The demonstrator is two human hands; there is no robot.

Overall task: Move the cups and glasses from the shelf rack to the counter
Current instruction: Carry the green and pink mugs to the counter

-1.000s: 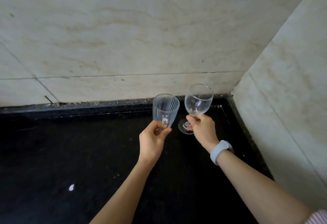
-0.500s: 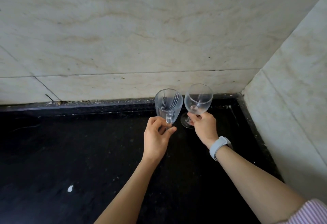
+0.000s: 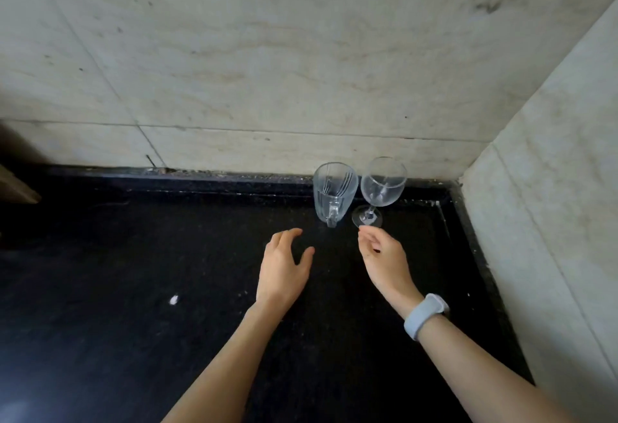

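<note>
A clear ribbed glass cup with a handle (image 3: 333, 192) stands upright on the black counter (image 3: 133, 272), near the back wall. Right beside it stands a clear stemmed wine glass (image 3: 381, 188), also upright. My left hand (image 3: 284, 268) hovers a little in front of the cup, fingers loose, holding nothing. My right hand (image 3: 384, 262), with a pale blue band on the wrist, sits just in front of the wine glass foot, fingers loosely curled and empty. The shelf rack is out of view.
Marble walls meet in a corner at the back right (image 3: 468, 168), close behind the glasses. A small white speck (image 3: 174, 299) lies on the counter. A pale wooden edge (image 3: 16, 188) shows at the far left.
Both hands set the cup and the wine glass down near the back corner, let go and drew back toward me.
</note>
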